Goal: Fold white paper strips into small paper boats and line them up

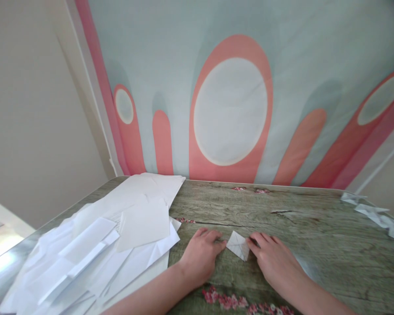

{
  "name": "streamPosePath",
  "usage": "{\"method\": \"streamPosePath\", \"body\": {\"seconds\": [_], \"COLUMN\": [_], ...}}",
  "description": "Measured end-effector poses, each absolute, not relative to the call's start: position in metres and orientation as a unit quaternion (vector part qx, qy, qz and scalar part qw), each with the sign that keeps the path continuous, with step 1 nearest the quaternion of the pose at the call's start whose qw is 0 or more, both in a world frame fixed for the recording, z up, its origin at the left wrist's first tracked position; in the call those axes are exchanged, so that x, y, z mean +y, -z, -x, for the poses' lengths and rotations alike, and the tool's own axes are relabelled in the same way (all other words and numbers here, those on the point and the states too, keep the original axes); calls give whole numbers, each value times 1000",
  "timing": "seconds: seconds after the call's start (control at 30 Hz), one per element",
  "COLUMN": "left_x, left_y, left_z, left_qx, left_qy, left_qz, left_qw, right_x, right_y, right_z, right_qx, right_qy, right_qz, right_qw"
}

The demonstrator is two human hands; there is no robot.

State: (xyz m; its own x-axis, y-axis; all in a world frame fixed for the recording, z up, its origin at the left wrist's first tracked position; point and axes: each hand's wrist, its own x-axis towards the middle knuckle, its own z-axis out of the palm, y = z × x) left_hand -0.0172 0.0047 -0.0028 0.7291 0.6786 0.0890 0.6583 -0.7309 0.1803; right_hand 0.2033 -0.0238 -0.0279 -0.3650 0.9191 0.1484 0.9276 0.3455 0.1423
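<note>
head view: the small paper (238, 246), already creased into a squarish shape, lies well short of the table's (341, 258) far edge, one corner pointing there, no clear long axis; left hand (202, 256) and right hand (277, 258) curl at its sides, pinching or not i cannot tell; folded pieces (371, 215) line the right edge, sheets (145, 225) at left look unfinished

L hand (202, 253) & R hand (272, 256): both forearms (154, 291) cut off at near edge. Small folded paper (238, 246) — underside hidden, fine creases too small to tell. Paper pile (144, 223), left: lower sheets ptly. covered, near end cropped; lines on one sheet (117, 220) unreadable. Folded pcs. (374, 215), far right — run out of view, exact no. unclear. Backdrop (298, 43) top cropped.
</note>
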Motion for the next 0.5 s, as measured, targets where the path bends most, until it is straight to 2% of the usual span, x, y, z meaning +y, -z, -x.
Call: {"method": "streamPosePath", "body": {"seconds": [0.23, 0.5], "left_x": [2, -3], "left_y": [11, 10], "left_z": [16, 14], "left_qx": [364, 351], "left_qy": [-144, -108], "left_qz": [-916, -928], "left_qw": [85, 65], "right_x": [-23, -22], "right_y": [31, 34], "right_z": [-202, -203], "right_qx": [-824, -831], "right_qy": [109, 99], "right_qz": [555, 544], "right_qw": [32, 57]}}
